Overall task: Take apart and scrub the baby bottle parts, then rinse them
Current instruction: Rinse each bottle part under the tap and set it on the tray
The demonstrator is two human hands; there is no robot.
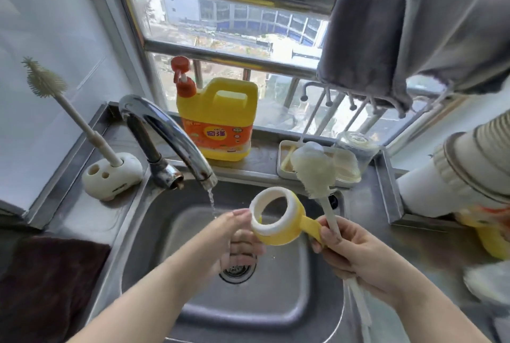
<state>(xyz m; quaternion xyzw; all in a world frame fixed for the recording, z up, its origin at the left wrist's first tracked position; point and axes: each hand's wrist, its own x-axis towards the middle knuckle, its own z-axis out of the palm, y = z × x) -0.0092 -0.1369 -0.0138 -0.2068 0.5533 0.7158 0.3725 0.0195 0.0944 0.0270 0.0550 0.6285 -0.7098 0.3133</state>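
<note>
Over the steel sink, my left hand holds a yellow and white bottle collar ring, its opening tilted up toward me. A yellow handle sticks out of the ring to the right. My right hand grips the white stem of a sponge bottle brush, whose pale head points up behind the ring, apart from it. My right thumb lies against the yellow handle. A thin stream of water runs from the chrome tap just left of my left hand.
A yellow dish soap jug stands on the sill. A second brush stands in a white holder at left. A tray with a clear bottle sits behind the sink. A grey cloth hangs overhead. The drain strainer lies below my left hand.
</note>
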